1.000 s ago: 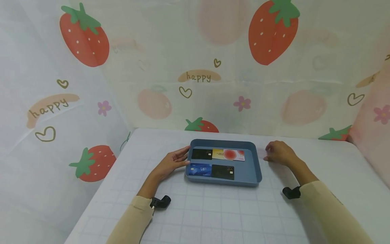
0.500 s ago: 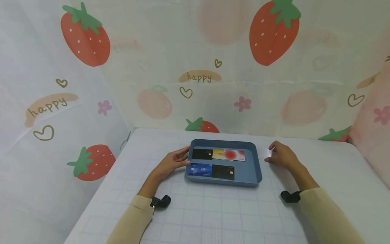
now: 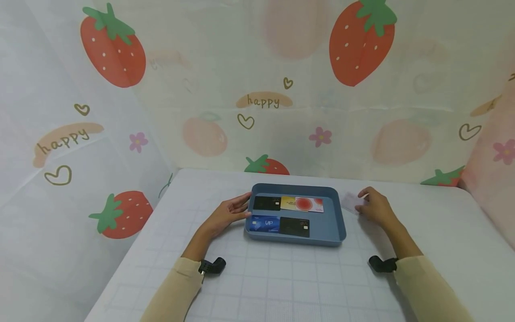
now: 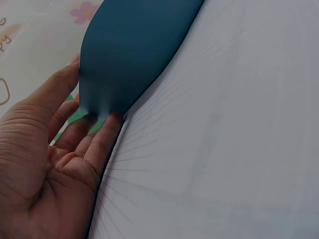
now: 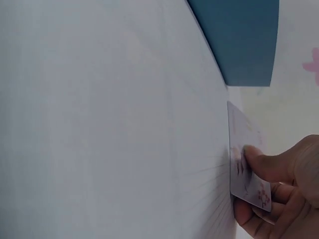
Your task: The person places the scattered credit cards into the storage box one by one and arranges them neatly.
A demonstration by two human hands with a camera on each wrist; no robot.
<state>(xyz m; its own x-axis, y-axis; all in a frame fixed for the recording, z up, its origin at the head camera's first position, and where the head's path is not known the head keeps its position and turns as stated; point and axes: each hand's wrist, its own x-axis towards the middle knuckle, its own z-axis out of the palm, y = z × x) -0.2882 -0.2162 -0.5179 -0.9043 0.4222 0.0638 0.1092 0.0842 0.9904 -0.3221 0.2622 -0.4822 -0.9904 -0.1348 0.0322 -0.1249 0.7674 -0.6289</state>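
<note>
My right hand (image 3: 377, 209) pinches a pale card (image 3: 349, 203) just right of the blue tray (image 3: 340, 232). In the right wrist view, the thumb lies on the face of this card (image 5: 243, 127), which has faint reddish print, and the fingers are behind it. My left hand (image 3: 226, 217) touches the tray's left side with its fingertips; the left wrist view has them against the outer wall (image 4: 134, 45). Inside the tray, the back row has a black card (image 3: 265, 203), a yellow card (image 3: 287, 203) and a white-and-red card (image 3: 309, 204). A blue card (image 3: 265, 223) and another black card (image 3: 295, 226) form the front row.
The tray stands on a white table (image 3: 277, 286) with a faint grid. A strawberry-patterned sheet (image 3: 181, 89) hangs behind and along both sides. Black wrist cameras sit on the left (image 3: 213, 266) and right (image 3: 383, 264) wrists.
My right hand has shifted slightly right with the card, away from the tray. The card's angle has changed, and more of it shows. The left hand and tray have stayed put.
</note>
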